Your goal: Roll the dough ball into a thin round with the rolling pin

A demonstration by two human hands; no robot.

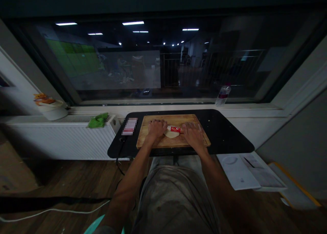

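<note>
A wooden cutting board point(178, 120) lies on a small black table point(224, 131). On the board sits a pale piece of dough point(172, 135) under a red and white cylinder used as a roller point(174, 128). My left hand point(155, 129) rests palm down on the roller's left end, fingers curled over it. My right hand point(192, 132) presses on its right end, fingers lying fairly flat.
A clear plastic bottle point(223, 95) stands on the window sill behind the table. A green cloth point(98, 121) lies on the white radiator at left, near a white bowl point(52, 109). Papers point(242, 171) lie on the wooden floor at right. A large dark window fills the back.
</note>
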